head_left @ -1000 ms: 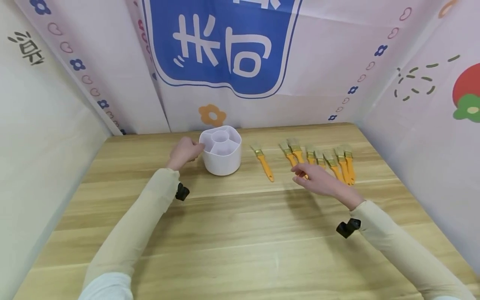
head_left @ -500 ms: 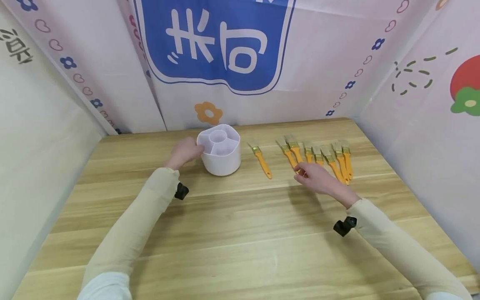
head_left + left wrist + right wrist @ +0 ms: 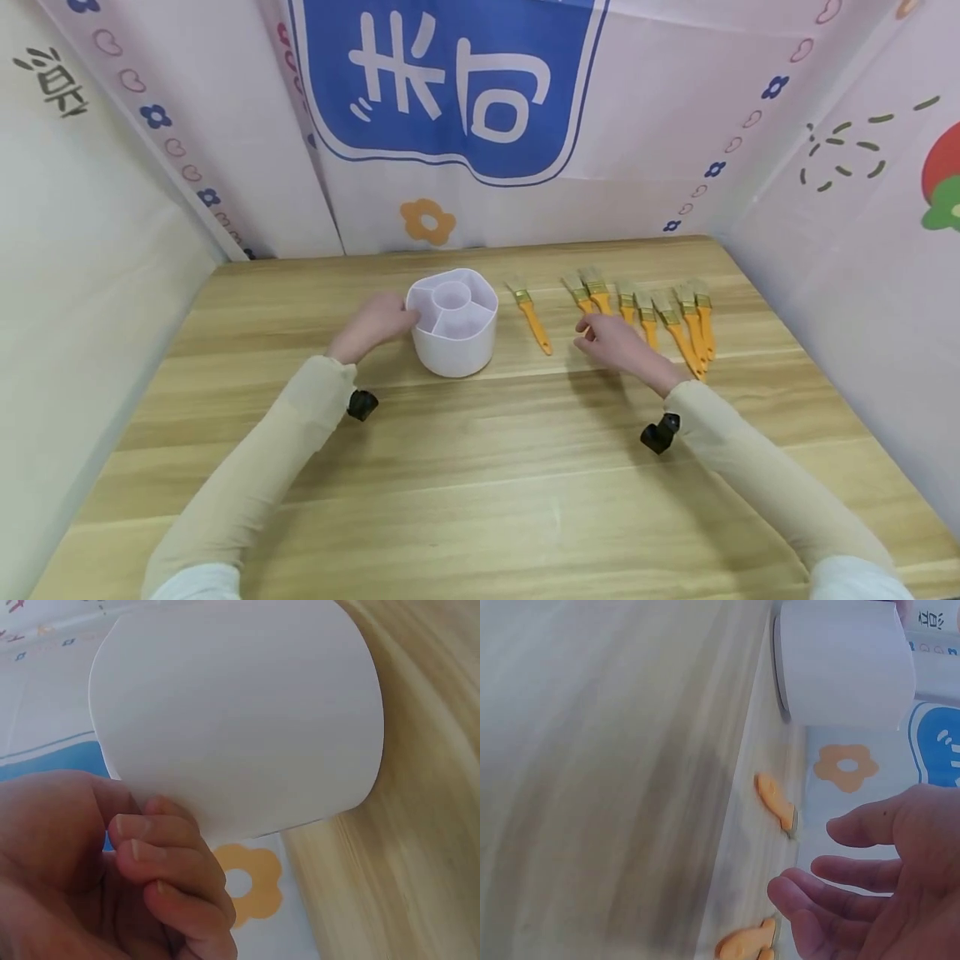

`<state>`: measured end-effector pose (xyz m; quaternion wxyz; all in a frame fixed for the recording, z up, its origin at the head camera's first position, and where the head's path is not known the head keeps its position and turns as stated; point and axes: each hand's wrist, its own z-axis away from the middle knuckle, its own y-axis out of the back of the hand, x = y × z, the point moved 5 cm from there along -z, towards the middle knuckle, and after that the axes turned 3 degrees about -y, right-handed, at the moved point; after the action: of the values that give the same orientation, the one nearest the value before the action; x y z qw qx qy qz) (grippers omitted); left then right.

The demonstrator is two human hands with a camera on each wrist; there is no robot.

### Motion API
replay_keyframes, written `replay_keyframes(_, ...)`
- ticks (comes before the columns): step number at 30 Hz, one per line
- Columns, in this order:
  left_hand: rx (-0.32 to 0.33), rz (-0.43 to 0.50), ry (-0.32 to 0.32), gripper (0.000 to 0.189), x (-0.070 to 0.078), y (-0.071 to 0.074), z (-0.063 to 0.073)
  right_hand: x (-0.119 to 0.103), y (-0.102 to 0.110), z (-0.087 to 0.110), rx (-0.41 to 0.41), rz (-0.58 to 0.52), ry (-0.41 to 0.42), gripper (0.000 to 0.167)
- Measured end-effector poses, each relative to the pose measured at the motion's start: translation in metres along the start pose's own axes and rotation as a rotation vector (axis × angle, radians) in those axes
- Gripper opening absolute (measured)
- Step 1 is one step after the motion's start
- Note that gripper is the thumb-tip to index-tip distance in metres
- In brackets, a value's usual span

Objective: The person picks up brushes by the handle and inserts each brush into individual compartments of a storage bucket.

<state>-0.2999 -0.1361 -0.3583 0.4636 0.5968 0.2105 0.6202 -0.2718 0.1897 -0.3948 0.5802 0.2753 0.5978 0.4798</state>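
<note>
Evidently the white divided container (image 3: 453,357), a round well at its centre with compartments around it, is near the back of the wooden table (image 3: 480,483); whether its base touches the wood is hard to tell. The left hand (image 3: 372,323) pinches its left rim, thumb over the edge and the other fingers curled outside. Near the container's right side lies a single brush (image 3: 536,327), orange-handled, pale bristles toward the back. Farther right, the right hand (image 3: 618,342) hovers by a group of similar brushes (image 3: 681,342), its fingers loosely bent, thumb apart, holding nothing. Behind rises a white printed backdrop (image 3: 622,200) with an orange flower (image 3: 410,218).
</note>
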Motion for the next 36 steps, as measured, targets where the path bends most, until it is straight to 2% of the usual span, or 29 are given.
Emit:
replay_keyframes(6,-0.017,0.003,-0.027,0.030,0.006,-0.007,0.014,-0.013,-0.001,-0.014,-0.010,0.042,-0.039,0.034)
replay_keyframes(11,-0.029,-0.059,-0.065,0.029,0.015,-0.013,0.023,-0.022,-0.007,-0.030,0.006,0.041,-0.063,0.033)
replay_keyframes(16,-0.027,-0.079,-0.055,0.030,0.019,-0.016,0.029,-0.026,-0.012,-0.045,-0.002,0.054,-0.080,0.036)
replay_keyframes(21,-0.043,-0.030,-0.048,0.031,0.020,-0.019,0.035,-0.028,-0.015,-0.062,-0.009,0.047,-0.113,0.031)
replay_keyframes(24,-0.044,-0.009,-0.052,0.032,0.021,-0.020,0.037,-0.029,-0.018,-0.073,-0.011,0.033,-0.142,0.024)
replay_keyframes(30,-0.024,-0.020,-0.050,0.033,0.021,-0.022,0.036,-0.029,-0.029,-0.090,-0.032,0.012,-0.161,0.048)
replay_keyframes(36,-0.001,-0.035,-0.032,0.033,0.020,-0.021,0.036,-0.025,-0.035,-0.100,-0.016,0.016,-0.171,0.040)
